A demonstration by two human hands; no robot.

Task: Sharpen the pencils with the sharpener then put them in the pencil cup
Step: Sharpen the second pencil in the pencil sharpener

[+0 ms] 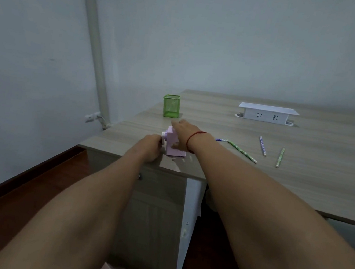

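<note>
A pink crank sharpener [174, 148] stands near the desk's front left corner. My left hand [151, 145] is closed at its left side, where the crank sits. My right hand [183, 130] lies over the sharpener's top and presses down on it. The green mesh pencil cup [171, 105] stands behind the sharpener, and I see no pencils in it. Three patterned pencils lie flat to the right: a long green one [242, 151], a purple one [263, 146] and another green one [280, 157]. A purple tip [220, 140] shows beside my right wrist.
A white raised socket box [267, 113] sits at the back of the wooden desk [310, 182]. The desk's left edge runs close to the sharpener. A wall pipe [97, 54] and a wall outlet [91, 117] are to the left, with red-brown floor below.
</note>
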